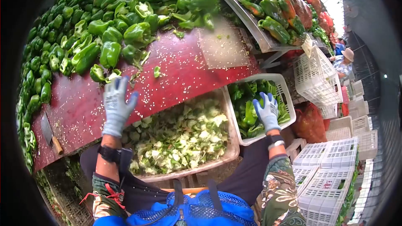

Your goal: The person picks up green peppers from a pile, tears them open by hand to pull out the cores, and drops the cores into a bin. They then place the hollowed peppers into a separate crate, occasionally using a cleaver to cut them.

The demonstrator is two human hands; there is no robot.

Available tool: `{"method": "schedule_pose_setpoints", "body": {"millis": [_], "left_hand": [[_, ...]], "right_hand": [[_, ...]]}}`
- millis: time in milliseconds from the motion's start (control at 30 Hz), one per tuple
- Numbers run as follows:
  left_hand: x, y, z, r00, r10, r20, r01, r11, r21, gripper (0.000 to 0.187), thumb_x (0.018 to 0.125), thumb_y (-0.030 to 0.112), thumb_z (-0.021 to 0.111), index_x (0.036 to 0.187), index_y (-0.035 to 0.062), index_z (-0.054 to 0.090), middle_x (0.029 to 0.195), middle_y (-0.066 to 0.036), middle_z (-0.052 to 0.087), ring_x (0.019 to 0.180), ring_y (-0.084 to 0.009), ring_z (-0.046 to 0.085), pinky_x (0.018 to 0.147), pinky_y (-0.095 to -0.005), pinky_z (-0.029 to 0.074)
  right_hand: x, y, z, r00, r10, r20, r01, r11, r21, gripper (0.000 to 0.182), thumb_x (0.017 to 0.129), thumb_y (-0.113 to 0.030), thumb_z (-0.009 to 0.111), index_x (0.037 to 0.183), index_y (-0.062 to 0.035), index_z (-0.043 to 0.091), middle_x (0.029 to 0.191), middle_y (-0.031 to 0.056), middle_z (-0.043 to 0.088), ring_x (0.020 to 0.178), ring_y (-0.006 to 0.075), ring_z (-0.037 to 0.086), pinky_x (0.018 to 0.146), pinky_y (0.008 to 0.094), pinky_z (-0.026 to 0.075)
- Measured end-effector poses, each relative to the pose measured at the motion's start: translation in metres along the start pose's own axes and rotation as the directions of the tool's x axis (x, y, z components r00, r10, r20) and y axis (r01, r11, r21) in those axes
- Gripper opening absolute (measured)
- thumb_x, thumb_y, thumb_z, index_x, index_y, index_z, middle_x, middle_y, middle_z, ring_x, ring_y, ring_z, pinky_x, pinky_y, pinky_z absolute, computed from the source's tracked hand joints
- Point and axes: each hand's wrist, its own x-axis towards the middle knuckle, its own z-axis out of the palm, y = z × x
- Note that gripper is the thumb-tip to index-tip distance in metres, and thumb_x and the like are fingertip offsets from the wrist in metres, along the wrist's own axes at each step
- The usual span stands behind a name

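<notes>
My left hand (pixel 116 104), in a grey-white glove with blue fingertips, reaches over the red tabletop (pixel 176 65) with its fingers stretched out and thumb apart. Its fingertips are right at a cut green pepper piece (pixel 113 75) on the near edge of a big pepper pile (pixel 104 29). My right hand (pixel 266 112), gloved alike, is spread over the right side of a white crate (pixel 288 100) of green peppers (pixel 250 113). Nothing shows in its fingers. Between my arms stands a wide tub (pixel 233 138) full of pale pepper cores and scraps (pixel 184 138).
A cleaver (pixel 48 130) with a wooden handle lies at the table's left edge. A tan board (pixel 222 48) lies on the far right of the tabletop. Stacked white crates (pixel 316 77) and more crates (pixel 326 188) stand at right. A person (pixel 343 63) is farther back.
</notes>
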Motion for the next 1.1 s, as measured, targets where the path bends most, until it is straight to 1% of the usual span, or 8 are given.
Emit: {"method": "schedule_pose_setpoints", "body": {"millis": [167, 433, 467, 533, 667, 733, 833, 1100], "left_hand": [[0.026, -0.055, 0.053, 0.98, -0.188, 0.059, 0.17, 0.959, 0.226, 0.066, 0.079, 0.038, 0.069, 0.138, 0.0195, 0.047, 0.142, -0.017, 0.043, 0.118, -0.0397, 0.047, 0.095, -0.054, 0.042], [0.037, -0.104, 0.057, 0.994, -0.106, -0.034, 0.092, 0.953, -0.289, 0.048, 0.077, 0.013, 0.068, 0.123, 0.0086, 0.054, 0.106, -0.017, 0.063, 0.094, -0.0325, 0.063, 0.08, -0.0404, 0.053], [0.037, -0.099, 0.048, 0.888, -0.385, 0.25, 0.433, 0.52, -0.736, 0.044, 0.082, 0.011, 0.066, 0.124, 0.006, 0.054, 0.105, -0.011, 0.064, 0.085, -0.0213, 0.065, 0.073, -0.0322, 0.055], [0.013, -0.068, 0.011, 0.915, -0.31, 0.26, 0.307, 0.112, -0.945, 0.037, 0.088, 0.012, 0.062, 0.124, 0.0033, 0.053, 0.107, -0.008, 0.064, 0.081, -0.0145, 0.065, 0.069, -0.0264, 0.055], [-0.023, -0.006, -0.04, 0.922, -0.034, 0.386, 0.362, -0.277, -0.89, 0.038, 0.093, 0.014, 0.059, 0.127, 0.0024, 0.051, 0.11, -0.011, 0.064, 0.083, -0.0167, 0.065, 0.069, -0.027, 0.055], [-0.033, 0.0, -0.037, 0.886, -0.037, 0.462, 0.457, -0.09, -0.885, 0.038, 0.092, 0.012, 0.057, 0.128, 0.0026, 0.05, 0.111, -0.014, 0.063, 0.086, -0.0221, 0.066, 0.072, -0.0293, 0.055], [-0.037, 0.018, -0.022, 0.98, 0.198, -0.012, -0.175, 0.836, -0.52, 0.049, 0.081, 0.007, 0.066, 0.126, -0.0003, 0.049, 0.114, -0.02, 0.054, 0.103, -0.0378, 0.059, 0.089, -0.0388, 0.051], [-0.031, 0.029, -0.044, 0.993, 0.12, 0.022, -0.071, 0.718, -0.692, 0.025, 0.085, 0.007, 0.066, 0.109, 0.0045, 0.064, 0.095, -0.009, 0.058, 0.079, -0.0206, 0.061, 0.067, -0.0309, 0.051]], "right_hand": [[-0.039, -0.131, -0.037, 0.963, -0.194, 0.188, -0.049, 0.557, 0.829, 0.029, 0.086, -0.023, 0.07, 0.107, -0.0045, 0.064, 0.107, 0.0177, 0.063, 0.106, 0.0329, 0.059, 0.092, 0.0392, 0.047], [-0.076, -0.258, -0.041, 0.781, -0.321, 0.535, -0.565, 0.002, 0.825, 0.031, 0.096, -0.02, 0.062, 0.118, 0.0016, 0.062, 0.1, 0.0041, 0.065, 0.09, 0.009, 0.059, 0.081, 0.0242, 0.048], [-0.067, -0.266, -0.046, 0.778, -0.343, 0.526, -0.572, -0.04, 0.819, 0.033, 0.097, -0.023, 0.061, 0.12, 0.0007, 0.061, 0.101, 0.0042, 0.065, 0.091, 0.0107, 0.06, 0.083, 0.026, 0.049], [-0.05, -0.285, -0.058, 0.773, -0.361, 0.521, -0.612, -0.209, 0.763, 0.036, 0.098, -0.028, 0.059, 0.122, -0.0008, 0.06, 0.105, 0.0055, 0.065, 0.094, 0.0143, 0.063, 0.086, 0.03, 0.052], [-0.021, -0.341, -0.053, 0.739, -0.375, 0.56, -0.672, -0.356, 0.649, 0.052, 0.1, -0.038, 0.053, 0.137, -0.0032, 0.046, 0.123, 0.0096, 0.058, 0.112, 0.0186, 0.058, 0.093, 0.0372, 0.05], [-0.009, -0.359, -0.06, 0.725, -0.416, 0.55, -0.689, -0.426, 0.586, 0.054, 0.1, -0.038, 0.051, 0.141, -0.0036, 0.041, 0.125, 0.0097, 0.057, 0.114, 0.0192, 0.056, 0.094, 0.0382, 0.049], [-0.014, -0.369, -0.049, 0.805, -0.346, 0.482, -0.594, -0.45, 0.667, 0.055, 0.101, -0.037, 0.049, 0.143, -0.0036, 0.038, 0.126, 0.0099, 0.057, 0.115, 0.0204, 0.055, 0.093, 0.0382, 0.049], [-0.018, -0.324, -0.042, 0.741, -0.398, 0.541, -0.596, -0.761, 0.256, 0.047, 0.102, -0.034, 0.039, 0.137, -0.0034, 0.046, 0.123, 0.0197, 0.06, 0.112, 0.0312, 0.061, 0.096, 0.0432, 0.052]]}}
